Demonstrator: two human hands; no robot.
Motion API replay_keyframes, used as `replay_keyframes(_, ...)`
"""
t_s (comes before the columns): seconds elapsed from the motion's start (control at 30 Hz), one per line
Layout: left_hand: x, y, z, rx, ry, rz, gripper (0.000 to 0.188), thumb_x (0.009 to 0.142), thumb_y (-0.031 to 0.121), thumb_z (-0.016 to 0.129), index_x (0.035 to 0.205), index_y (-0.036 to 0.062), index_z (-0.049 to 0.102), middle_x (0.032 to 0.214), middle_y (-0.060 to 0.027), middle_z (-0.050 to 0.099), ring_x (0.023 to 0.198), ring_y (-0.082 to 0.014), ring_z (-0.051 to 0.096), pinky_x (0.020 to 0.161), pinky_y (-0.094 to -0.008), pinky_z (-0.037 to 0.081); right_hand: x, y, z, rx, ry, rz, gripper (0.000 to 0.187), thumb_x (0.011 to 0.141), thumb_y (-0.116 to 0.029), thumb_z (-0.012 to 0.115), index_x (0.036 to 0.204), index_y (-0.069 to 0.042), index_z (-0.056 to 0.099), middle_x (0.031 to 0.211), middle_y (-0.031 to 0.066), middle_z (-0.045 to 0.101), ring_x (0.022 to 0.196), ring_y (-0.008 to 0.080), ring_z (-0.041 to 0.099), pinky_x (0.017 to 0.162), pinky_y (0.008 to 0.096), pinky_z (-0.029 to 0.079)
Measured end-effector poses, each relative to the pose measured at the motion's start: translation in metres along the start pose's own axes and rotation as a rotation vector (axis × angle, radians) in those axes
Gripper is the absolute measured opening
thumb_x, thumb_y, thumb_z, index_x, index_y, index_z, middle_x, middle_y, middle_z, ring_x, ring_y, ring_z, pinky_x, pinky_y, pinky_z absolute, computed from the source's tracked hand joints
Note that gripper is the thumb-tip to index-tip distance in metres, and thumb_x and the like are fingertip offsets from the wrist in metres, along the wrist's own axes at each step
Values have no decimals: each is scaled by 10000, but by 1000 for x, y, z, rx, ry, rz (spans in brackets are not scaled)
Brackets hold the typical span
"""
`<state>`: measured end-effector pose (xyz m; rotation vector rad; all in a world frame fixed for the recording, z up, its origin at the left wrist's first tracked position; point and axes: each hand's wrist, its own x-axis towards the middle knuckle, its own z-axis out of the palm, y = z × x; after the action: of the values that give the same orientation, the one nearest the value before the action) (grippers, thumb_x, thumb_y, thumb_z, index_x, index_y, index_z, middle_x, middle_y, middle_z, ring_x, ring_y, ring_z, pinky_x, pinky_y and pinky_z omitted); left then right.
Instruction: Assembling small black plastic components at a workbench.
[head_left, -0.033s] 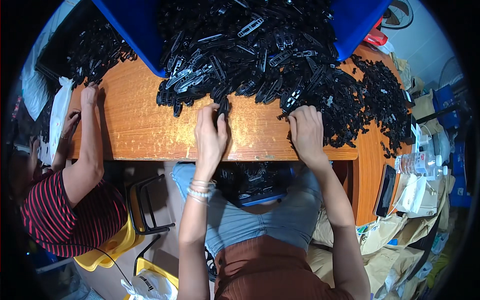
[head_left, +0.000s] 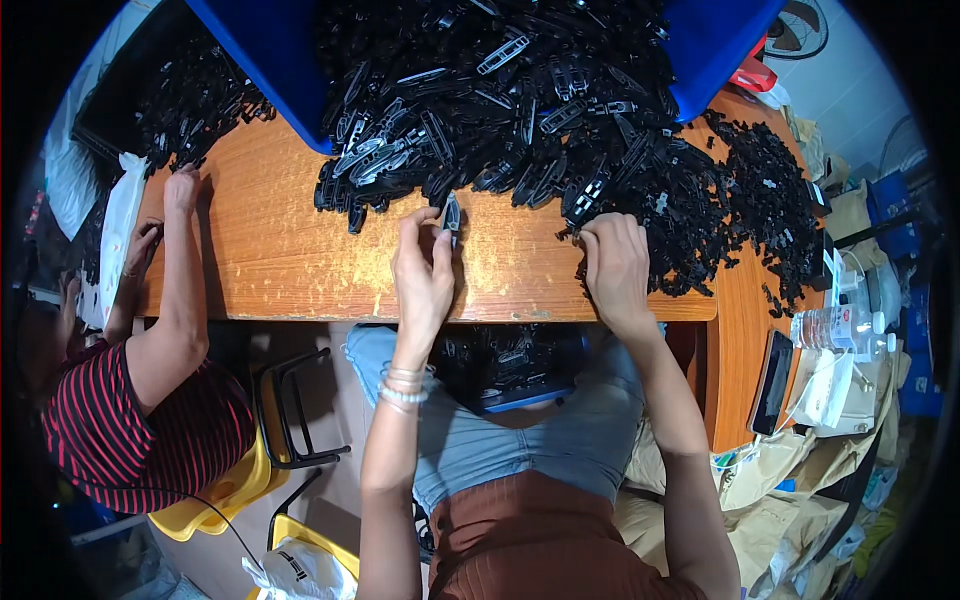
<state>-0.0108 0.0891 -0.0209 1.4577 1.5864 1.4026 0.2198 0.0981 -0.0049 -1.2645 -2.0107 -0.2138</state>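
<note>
Upright between the thumb and fingers of my left hand [head_left: 423, 265] is an elongated black plastic part [head_left: 452, 212] with pointed ends, its greyish face showing. It is just in front of a heap of similar black plastic parts [head_left: 540, 120] spilling from a blue bin [head_left: 700, 60]. My right hand [head_left: 618, 262] rests at the left edge of a spread of small black plastic pieces [head_left: 690, 215]. Its fingers are bent and closed at the tips; whatever they pinch is too small or too hidden to name.
Left of me, a person in a striped top [head_left: 150, 420] reaches to another dark heap [head_left: 195, 100] on the wooden table [head_left: 290, 240]. At right lie a phone [head_left: 773, 380] and a plastic bottle [head_left: 830, 328]. Under the table sits a container of black parts [head_left: 515, 360].
The black plastic part in my left hand has turned, so its greyish face now shows. My right hand has barely moved.
</note>
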Motion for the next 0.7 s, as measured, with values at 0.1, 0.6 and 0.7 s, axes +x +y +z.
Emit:
replay_keyframes(0.1,-18,14,0,-837,-215,-350,164,956,53,464,1114,16,487,838,-106,592,675,-174,610,587,-272,524,-10,-11,4,275,44,253,30,912,-18,509,895,5,518,746,97,558,621,182,546,573,287,429)
replay_keyframes(0.6,-60,46,-2,-628,-442,-269,250,876,-66,560,1121,-91,516,875,-141,652,773,-187,678,695,-258,574,-10,-56,-28,705,-89,21,174,769,76,622,912,-13,665,874,90,629,766,224,580,666,303,450)
replay_keyframes(0.7,-59,50,-3,-608,-478,-299,251,875,-64,565,1121,-87,520,866,-130,654,766,-175,677,690,-252,573,-12,-54,-32,628,-106,-8,177,749,62,642,907,-15,667,891,94,633,801,242,575,700,327,439)
